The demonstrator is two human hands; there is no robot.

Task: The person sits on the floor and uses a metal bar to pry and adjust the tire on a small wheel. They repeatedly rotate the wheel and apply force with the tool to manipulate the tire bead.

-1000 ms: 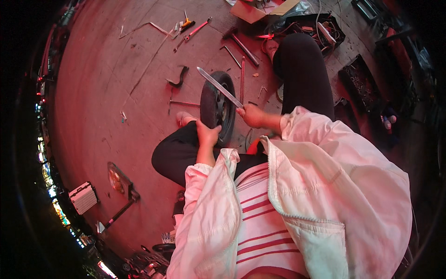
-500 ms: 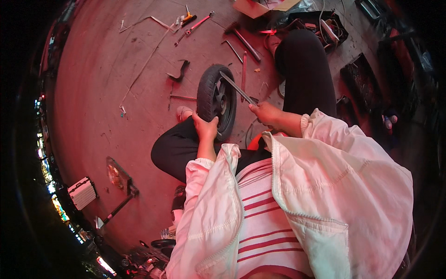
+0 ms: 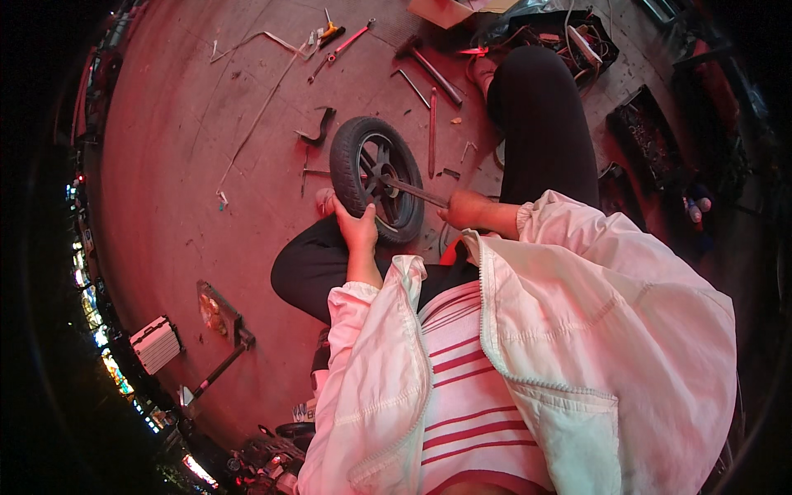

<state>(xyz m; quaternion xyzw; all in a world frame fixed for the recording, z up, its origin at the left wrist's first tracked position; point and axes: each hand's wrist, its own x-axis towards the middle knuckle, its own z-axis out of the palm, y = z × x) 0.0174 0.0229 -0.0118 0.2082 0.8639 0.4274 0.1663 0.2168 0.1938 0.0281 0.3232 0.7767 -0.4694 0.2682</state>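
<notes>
A small black spoked wheel with its tyre (image 3: 344, 169) stands tilted on the floor between my legs. My left hand (image 3: 359, 231) grips its lower near edge, thumb on the tyre's side. My right hand (image 3: 467, 209) is closed round one end of a long, flat metal tyre lever (image 3: 422, 194). The lever's far end reaches across the wheel's face to the hub; whether its tip goes into the hub or only rests there, I cannot tell.
Beyond the wheel lie a hammer (image 3: 435, 76), a red-lit wrench (image 3: 353, 41), a long rod (image 3: 432, 132) and a bent black bracket (image 3: 318, 126). An open tool bag (image 3: 598, 49) is at the far right. A silver case (image 3: 155, 345) stands at the left.
The lever's tip has moved from the tyre's upper rim down to the hub. The wheel has turned so its face shows more, and its top has shifted left.
</notes>
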